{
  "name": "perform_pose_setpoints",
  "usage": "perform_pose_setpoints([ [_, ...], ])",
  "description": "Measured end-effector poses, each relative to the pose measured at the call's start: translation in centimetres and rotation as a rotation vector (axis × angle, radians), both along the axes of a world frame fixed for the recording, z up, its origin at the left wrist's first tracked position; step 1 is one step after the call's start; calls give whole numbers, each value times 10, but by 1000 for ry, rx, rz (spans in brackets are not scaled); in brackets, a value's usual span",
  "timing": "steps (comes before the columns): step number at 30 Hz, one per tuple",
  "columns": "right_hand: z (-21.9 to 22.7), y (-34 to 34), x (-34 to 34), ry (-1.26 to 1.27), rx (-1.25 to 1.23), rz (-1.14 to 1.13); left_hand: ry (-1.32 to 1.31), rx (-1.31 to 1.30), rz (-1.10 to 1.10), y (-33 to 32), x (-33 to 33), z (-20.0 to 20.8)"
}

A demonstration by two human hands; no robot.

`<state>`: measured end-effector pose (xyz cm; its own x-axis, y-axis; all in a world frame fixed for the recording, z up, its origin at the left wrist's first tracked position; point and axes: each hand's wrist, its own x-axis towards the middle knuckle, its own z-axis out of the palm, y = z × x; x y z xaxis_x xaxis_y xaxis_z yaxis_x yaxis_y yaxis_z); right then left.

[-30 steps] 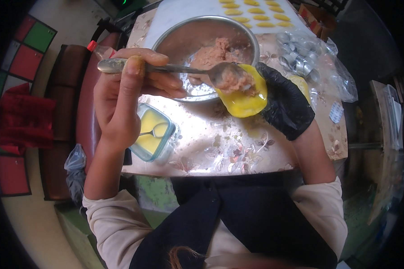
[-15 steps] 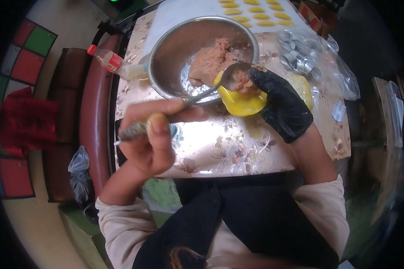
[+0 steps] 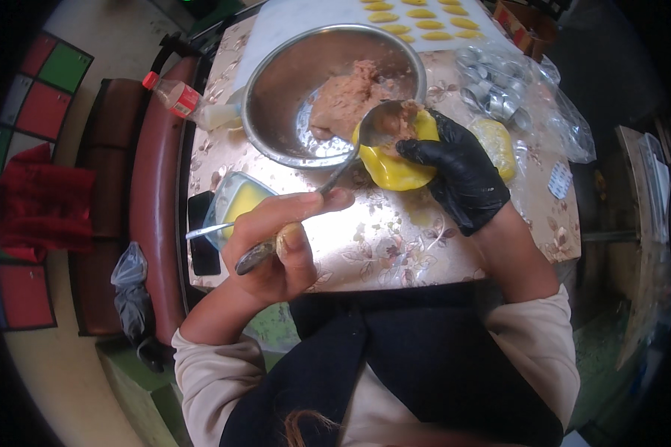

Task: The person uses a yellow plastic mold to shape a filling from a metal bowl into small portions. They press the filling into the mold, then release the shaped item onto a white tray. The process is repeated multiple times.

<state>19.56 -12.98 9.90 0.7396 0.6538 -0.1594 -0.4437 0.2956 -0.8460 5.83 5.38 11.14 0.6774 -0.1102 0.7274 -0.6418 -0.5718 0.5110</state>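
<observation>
My bare left hand grips the handle of a large metal spoon, whose bowl holds pinkish minced filling. That bowl rests against a soft yellow dough wrapper. My right hand, in a black glove, cups the wrapper from its right side, its thumb pressed at the filling by the spoon's rim. Just behind them stands a wide steel bowl with a mound of the same filling. Left of the spoon is a clear container of something yellow, partly covered by my left hand.
Several yellow dough pieces lie in rows on a white board at the back. At right are a plastic bag of metal rings and a yellow block. A red-capped bottle and a dark phone lie left.
My left hand has moved right and slightly down, uncovering the yellow container. The right thumb has come across onto the filling, and the spoon bowl has shifted slightly left over the wrapper.
</observation>
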Motion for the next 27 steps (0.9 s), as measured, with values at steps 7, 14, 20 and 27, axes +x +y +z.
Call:
perform_pose_setpoints([
  [7,5,-5,-1,-6,-48,59,-20,-171,-80,16,2,9],
  [14,7,-7,2,-42,-114,130,166,-293,-54,29,0,16],
  [20,5,-10,4,40,-17,133,162,-452,-30,23,1,10],
  [27,1,-10,2,-6,-36,83,162,-580,42,17,-2,5],
])
